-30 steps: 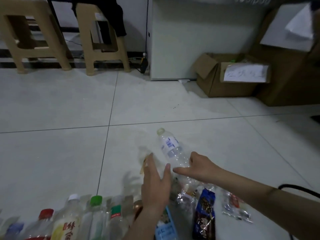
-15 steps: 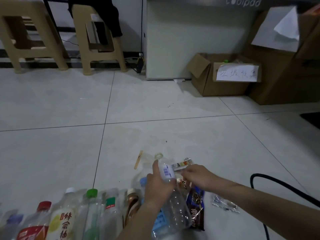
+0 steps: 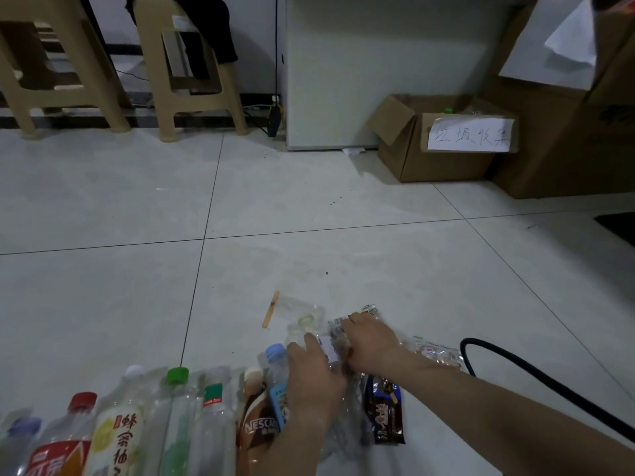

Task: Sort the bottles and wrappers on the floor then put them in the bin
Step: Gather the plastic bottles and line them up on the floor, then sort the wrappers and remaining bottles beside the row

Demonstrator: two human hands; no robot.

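My left hand (image 3: 314, 376) grips a clear water bottle (image 3: 304, 329) with a pale cap, lying at the right end of a row of bottles (image 3: 178, 407) along the bottom edge. The blue-capped bottle (image 3: 276, 359) lies just left of it. Right beside it, my right hand (image 3: 371, 345) is down on a pile of wrappers, its fingertips pinching a clear printed wrapper (image 3: 338, 324). A dark ice-cream wrapper (image 3: 383, 413) lies below that hand, and another clear wrapper (image 3: 438, 352) lies to its right. The cardboard box bin (image 3: 446, 163) with a paper label stands far right.
A wooden ice-cream stick (image 3: 270, 309) lies on the tiles ahead of the bottles. A black cable (image 3: 515, 365) curves along the floor at right. Two beige plastic stools (image 3: 192, 73) stand at the back left, a white cabinet (image 3: 378, 70) and larger cartons (image 3: 567, 132) at the back right.
My left hand took the clear bottle and drew it back from the open floor to the end of the row. My right hand left the bottle and came down on the wrappers.
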